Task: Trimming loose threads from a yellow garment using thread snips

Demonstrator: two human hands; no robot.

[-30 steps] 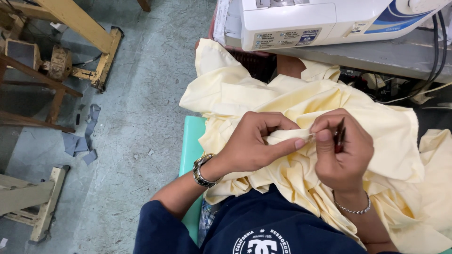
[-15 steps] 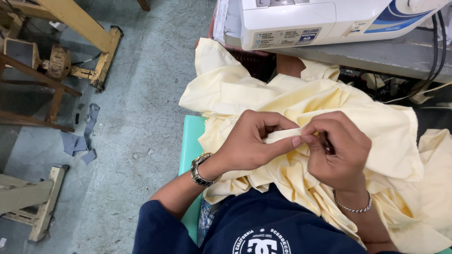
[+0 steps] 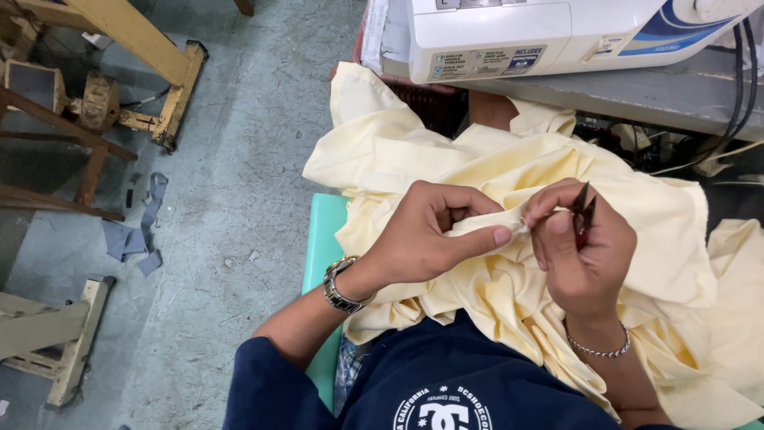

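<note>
The cloth, pale yellow, lies heaped across my lap and spills up toward the table. My left hand has its grip closed on a small fold of it, thumb and forefinger pinching the edge taut right in front of me. My right hand is closed round a small dark snipper, its blades pointing up and lying just beside the pinched spot. I judge this to be thread trimming along a seam. The next move calls for keeping the fold tight and bringing the blade tips to the loose thread alone, clear of the weave. A white sewing machine sits on the table beyond; grey scraps lie on the floor to my left.
</note>
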